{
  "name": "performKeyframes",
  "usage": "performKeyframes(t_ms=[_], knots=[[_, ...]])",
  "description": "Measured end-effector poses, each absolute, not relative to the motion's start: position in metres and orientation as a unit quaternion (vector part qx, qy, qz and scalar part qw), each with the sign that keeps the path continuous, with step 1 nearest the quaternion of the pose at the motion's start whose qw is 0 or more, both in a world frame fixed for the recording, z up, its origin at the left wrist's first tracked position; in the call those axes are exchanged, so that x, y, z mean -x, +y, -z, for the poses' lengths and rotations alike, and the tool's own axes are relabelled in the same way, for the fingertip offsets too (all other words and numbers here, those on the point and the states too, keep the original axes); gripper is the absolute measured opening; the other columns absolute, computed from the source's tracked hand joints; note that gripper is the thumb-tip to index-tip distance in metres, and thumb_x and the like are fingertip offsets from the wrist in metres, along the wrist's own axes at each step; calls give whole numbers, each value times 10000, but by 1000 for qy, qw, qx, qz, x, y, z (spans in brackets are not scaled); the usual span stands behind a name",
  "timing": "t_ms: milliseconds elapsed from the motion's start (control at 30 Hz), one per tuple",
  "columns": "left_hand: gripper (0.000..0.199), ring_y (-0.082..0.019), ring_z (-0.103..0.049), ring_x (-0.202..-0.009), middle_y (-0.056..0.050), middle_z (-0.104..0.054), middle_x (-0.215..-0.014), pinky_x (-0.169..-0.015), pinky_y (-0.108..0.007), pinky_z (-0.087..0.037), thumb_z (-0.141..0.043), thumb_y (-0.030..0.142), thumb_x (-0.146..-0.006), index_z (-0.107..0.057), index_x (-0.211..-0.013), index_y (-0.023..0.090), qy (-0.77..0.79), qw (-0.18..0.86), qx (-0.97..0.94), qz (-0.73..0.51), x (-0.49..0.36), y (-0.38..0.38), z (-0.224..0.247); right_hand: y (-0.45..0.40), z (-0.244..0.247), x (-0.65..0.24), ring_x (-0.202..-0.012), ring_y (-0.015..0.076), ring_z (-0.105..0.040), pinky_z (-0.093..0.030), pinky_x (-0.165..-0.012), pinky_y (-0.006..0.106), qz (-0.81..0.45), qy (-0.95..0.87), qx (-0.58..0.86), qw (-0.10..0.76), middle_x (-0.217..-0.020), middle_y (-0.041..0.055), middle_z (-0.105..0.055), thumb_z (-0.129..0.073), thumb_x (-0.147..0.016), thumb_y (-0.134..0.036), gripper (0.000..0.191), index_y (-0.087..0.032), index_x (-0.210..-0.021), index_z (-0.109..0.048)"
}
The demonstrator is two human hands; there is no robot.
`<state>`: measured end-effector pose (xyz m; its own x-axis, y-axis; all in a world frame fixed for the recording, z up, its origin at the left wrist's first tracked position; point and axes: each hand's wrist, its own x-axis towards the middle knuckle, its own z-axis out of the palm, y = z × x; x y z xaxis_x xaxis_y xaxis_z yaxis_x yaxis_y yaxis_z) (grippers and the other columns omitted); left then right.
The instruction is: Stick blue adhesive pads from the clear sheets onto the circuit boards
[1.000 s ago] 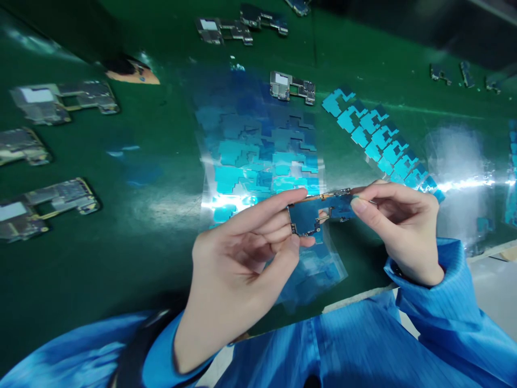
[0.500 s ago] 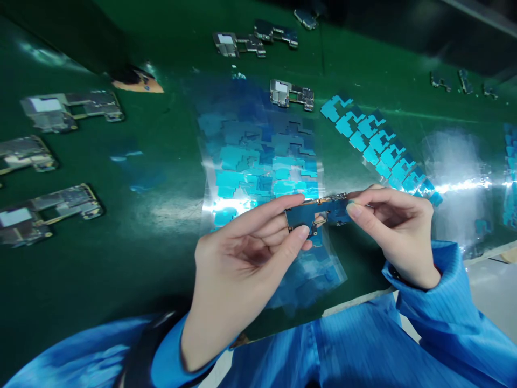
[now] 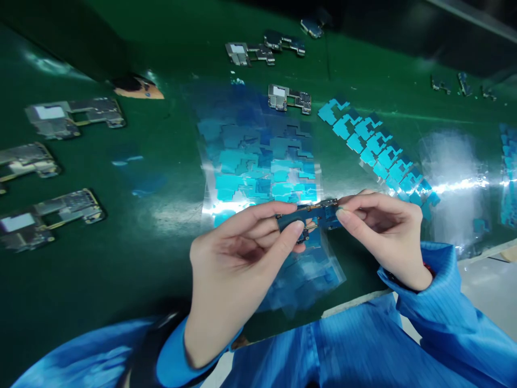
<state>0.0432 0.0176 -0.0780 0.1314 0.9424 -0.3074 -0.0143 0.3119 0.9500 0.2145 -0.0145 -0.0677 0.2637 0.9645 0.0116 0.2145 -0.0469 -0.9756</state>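
Observation:
A small circuit board (image 3: 311,212) with a dark blue face is held up between both hands, tilted, over a clear sheet of blue die-cut stickers (image 3: 262,161). My left hand (image 3: 242,269) grips its left part, thumb across the face and fingers along the top edge and behind. At the board's right end, my right hand (image 3: 379,226) pinches with thumb and forefinger. Whether those fingertips hold the board itself or a thin film on it, I cannot make out. Part of the board is covered by the left thumb.
Several circuit boards lie on the green mat, among them one at the left (image 3: 76,116) and one beyond the sheet (image 3: 290,99). A slanted strip of blue stickers (image 3: 375,143) lies to the right. A dark post (image 3: 81,43) stands at the upper left.
Both hands and the board have shifted slightly left. The board's face now looks darker, and the left thumb covers more of it. Both hands keep their grip.

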Motion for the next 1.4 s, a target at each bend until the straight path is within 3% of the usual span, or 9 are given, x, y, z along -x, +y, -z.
performKeyframes(t_ms=[333,500,633,767,833,967,1100,1233,1400], knots=[[149,-137,-724,-540,68,-733,-607,-557,-192,-633,-784,179,-721,-749,-849,248,540,607,-427,-398,-42,19,83,-13,81,-226,-782,156,-673,-573,-774,323,-145,-592,652,450,-818,12,-723,-754,-780,-160,162,-209,-925,-702],[213,-150,-725,-562,48,-725,-618,-583,-218,-634,-817,294,-707,-733,-888,218,534,631,-404,-392,-41,19,87,-12,84,-225,-718,132,-700,-595,-738,276,-320,-542,627,459,-778,-2,-733,-717,-811,-249,98,-203,-897,-703],[336,-183,-740,-611,8,-743,-640,-602,-241,-632,-837,395,-666,-706,-889,181,500,680,-386,-372,-42,22,90,-17,89,-221,-624,139,-712,-598,-635,254,-482,-472,597,434,-676,2,-717,-734,-785,-363,187,-185,-787,-677],[544,-217,-758,-715,-40,-779,-757,-621,-274,-620,-749,491,-733,-616,-1153,171,477,719,-346,-369,-42,29,93,13,87,-244,-604,154,-703,-598,-628,287,-472,-485,623,392,-668,35,-723,-722,-762,-509,347,-165,-782,-675],[597,-216,-755,-700,-65,-784,-759,-584,-259,-592,-699,510,-766,-548,-1225,158,464,734,-334,-365,-41,31,94,47,79,-269,-629,145,-691,-595,-655,291,-385,-516,678,354,-738,54,-735,-688,-798,-520,362,-158,-811,-679],[452,-151,-653,-469,-23,-706,-561,-459,-217,-486,-689,486,-745,-606,-1012,131,435,740,-362,-364,-41,34,98,125,64,-330,-710,127,-667,-583,-724,303,-265,-518,754,306,-911,83,-719,-599,-926,-363,243,-129,-935,-665],[373,-114,-580,-412,22,-644,-495,-438,-206,-426,-677,454,-725,-618,-922,142,424,726,-373,-392,-40,37,100,173,66,-358,-1007,194,-644,-561,-857,394,-139,-546,789,243,-1191,90,-628,-584,-947,-333,294,-164,-1187,-599],[346,-114,-553,-401,30,-624,-483,-438,-220,-406,-668,443,-733,-630,-905,146,419,721,-376,-405,-39,38,99,204,88,-331,-1124,234,-601,-522,-945,457,-57,-643,741,185,-1302,106,-574,-587,-942,-335,341,-176,-1243,-575],[264,-115,-556,-431,36,-617,-500,-462,-224,-404,-636,394,-776,-633,-904,163,421,723,-369,-404,-40,38,100,248,112,-279,-1331,292,-448,-382,-1090,547,-80,-779,613,105,-1458,99,-465,-632,-909,-325,355,-193,-1236,-595]])
